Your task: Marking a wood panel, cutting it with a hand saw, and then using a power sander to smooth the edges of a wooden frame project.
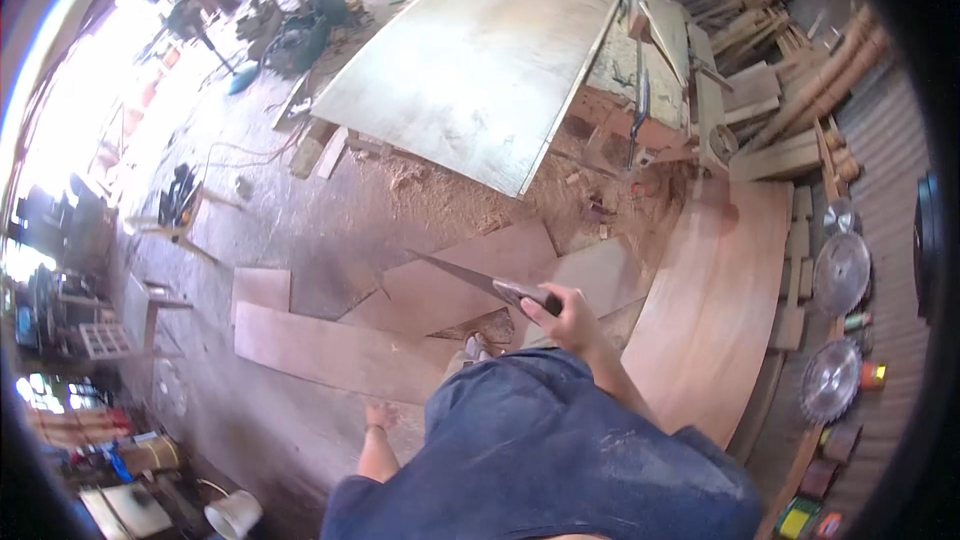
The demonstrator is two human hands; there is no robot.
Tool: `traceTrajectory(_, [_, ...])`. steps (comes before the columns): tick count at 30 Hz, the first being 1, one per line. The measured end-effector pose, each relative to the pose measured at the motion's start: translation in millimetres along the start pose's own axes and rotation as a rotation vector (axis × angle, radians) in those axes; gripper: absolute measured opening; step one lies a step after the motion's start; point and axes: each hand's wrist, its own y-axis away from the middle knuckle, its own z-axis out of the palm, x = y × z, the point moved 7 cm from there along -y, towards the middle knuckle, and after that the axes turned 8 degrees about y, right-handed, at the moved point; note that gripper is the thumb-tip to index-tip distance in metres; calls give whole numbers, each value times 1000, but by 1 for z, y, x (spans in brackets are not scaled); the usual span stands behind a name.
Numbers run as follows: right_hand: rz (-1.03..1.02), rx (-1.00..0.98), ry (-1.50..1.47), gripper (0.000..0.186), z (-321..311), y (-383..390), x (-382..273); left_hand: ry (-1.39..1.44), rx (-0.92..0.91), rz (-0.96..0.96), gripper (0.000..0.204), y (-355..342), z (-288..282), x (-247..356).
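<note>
My right hand [572, 318] is closed around the dark handle of a handsaw [462, 273]. Its long tapering blade points forward and left, above a brown sheet [490, 260] on the floor. Low on the left hangs my left hand [380, 416], fingers loosely apart and nothing in them. Nearest to that hand lies a long reddish-brown board [320, 352], flat on the floor and partly hidden by my body. A smaller square piece [262, 291] touches or nearly touches its far left end.
Ahead, a large pale panel [470, 50] rests on a low support amid sawdust. On the right, a long wooden sheet [715, 290] lies beside the wall, where circular saw blades [842, 273] hang. A small stool [180, 220] stands left; a white bucket [233, 515] is lower left.
</note>
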Motion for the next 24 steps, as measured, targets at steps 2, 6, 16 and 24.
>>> traceTrajectory(2, [-38,26,-44,32,10,-18,-18,121,4,-51,34,1,-13,-23])
traceTrajectory(6, [-157,86,-48,29,1,-54,-36,-16,-118,8,37,-11,25,-37])
traceTrajectory(16, [149,718,-873,22,-65,-177,66,-726,-324,473,38,-69,122,55])
traceTrajectory(24, [383,1257,-1404,36,-130,-319,191,-972,-121,253,35,-41,143,278])
